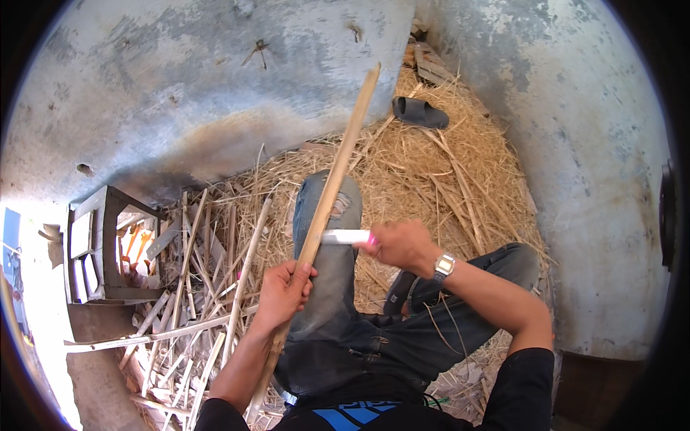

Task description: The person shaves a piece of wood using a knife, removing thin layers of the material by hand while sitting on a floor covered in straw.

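Note:
A long split bamboo strip (336, 172) slants across my raised knee, its far end up near the wall and its lower end beside my left forearm. My left hand (284, 293) is closed round it just below the knee, thumb along its face. In my right hand (405, 246) is a knife, gripped by a handle that is mostly hidden, with a bit of pink showing. The knife's pale, bright blade (346, 237) points left and meets the strip's right edge, a little above my left hand. A watch sits on my right wrist.
Loose bamboo strips and sticks (180, 337) lie piled at left. Straw-like shavings (445, 179) cover the floor ahead and right, with a dark sandal (420, 113) on them. A dark wooden frame (108, 244) stands at far left. Weathered walls (180, 86) close in ahead and right.

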The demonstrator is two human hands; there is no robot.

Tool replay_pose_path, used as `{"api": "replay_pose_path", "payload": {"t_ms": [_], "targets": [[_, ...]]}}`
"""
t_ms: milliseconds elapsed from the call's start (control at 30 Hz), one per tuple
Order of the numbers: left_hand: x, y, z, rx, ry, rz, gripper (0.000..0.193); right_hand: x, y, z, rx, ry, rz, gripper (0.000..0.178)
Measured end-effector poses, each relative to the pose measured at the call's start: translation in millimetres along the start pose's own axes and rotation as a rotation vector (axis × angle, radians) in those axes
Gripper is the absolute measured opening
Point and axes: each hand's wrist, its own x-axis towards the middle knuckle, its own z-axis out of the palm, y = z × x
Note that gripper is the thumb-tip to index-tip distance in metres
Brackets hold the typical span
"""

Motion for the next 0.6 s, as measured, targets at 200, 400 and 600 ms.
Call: {"api": "replay_pose_path", "payload": {"t_ms": [200, 400, 600], "targets": [[-24.5, -10.8, 3.9, -0.06, -0.093, -0.119, 0.032, 14.4, 75.3, -35.6, -0.103, 0.217, 0.225, 0.054], [-19.3, -6.6, 12.1, -0.014, -0.033, -0.075, 0.031, -5.7, 21.7, -24.1, 0.01, 0.097, 0.076, 0.052], [-22.4, -12.9, 8.1, -0.018, 0.0, -0.096, 0.029, 0.6, 55.5, -6.1, -0.001, 0.009, 0.174, 0.054]]}}
